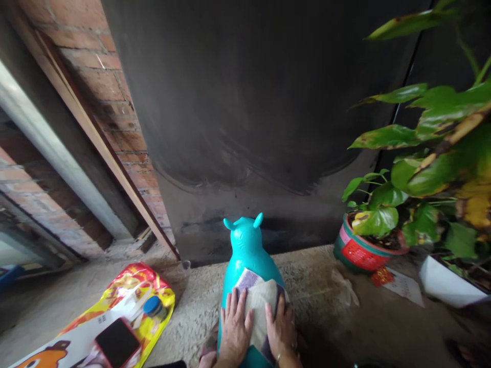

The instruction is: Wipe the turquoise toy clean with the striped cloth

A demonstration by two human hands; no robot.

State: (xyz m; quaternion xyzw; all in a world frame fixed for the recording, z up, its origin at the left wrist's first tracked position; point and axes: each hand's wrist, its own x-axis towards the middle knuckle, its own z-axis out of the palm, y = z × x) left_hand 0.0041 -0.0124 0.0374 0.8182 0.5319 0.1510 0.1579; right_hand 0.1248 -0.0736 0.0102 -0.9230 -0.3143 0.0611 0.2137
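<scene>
A smudged dark panel (253, 97) fills the far side above a rough concrete floor (192, 301); a brick wall (118, 117) stands left, a potted plant (387, 197) right. At near centre is a toy (247, 248), glossy turquoise, rounded and small-eared. A grey-and-purple cloth (261, 299) lies on it, beneath the left hand (235, 327), fingers slightly spread, and right hand (282, 329), fingers closer together.

A dark board (261, 102) stands beside a brick wall (90, 66). At left on the floor (187, 312) lies a yellow and red bag (153, 278), a blue-lidded jar (153, 306) on it and a phone (117, 342) nearby. At right, a leafy plant (389, 137) fills a green pot (342, 249) near a white planter (447, 282).
</scene>
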